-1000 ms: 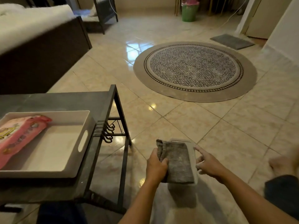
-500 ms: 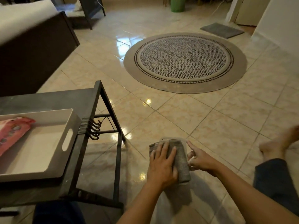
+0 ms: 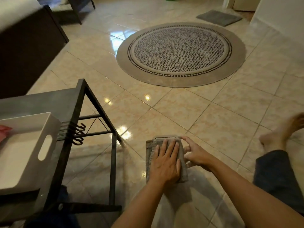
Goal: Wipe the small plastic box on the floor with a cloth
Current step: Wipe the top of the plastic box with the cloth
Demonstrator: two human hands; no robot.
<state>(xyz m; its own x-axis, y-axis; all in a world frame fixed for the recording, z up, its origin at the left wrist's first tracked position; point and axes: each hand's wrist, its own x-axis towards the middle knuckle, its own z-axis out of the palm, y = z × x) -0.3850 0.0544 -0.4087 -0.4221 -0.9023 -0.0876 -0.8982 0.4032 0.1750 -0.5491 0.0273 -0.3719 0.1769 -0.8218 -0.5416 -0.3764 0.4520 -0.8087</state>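
All places are given relative to the box (image 3: 166, 137), which lies on the floor (image 3: 205, 122) in the lower centre of the view and is almost wholly covered by the cloth (image 3: 183, 168); only its far rim shows.

Left of the box: the table (image 3: 49, 102), carrying the tray (image 3: 44, 129). A red-pink packet (image 3: 4, 130) lies in the tray at the far left edge. Its print cannot be read.

On the box: the left hand (image 3: 166, 160) lies flat, fingers extended, pressing the cloth down. It is not closed around anything.

Just right of the box: the right hand (image 3: 197, 153), fingers spread and partly curled, touches the right edge. Whether it actually grips the box cannot be told.

Well beyond the box: the rug (image 3: 181, 54).

Probable faults:
- The glossy tile offers little friction. If the right hand's bracing is too light, a wiping stroke may slide the box away.
- The cloth overhangs the near edge. A stroke may bunch it or drag it across the floor.
- Only the top is being wiped. The sides may be missed.

No brand, label or writing is legible anywhere in view.
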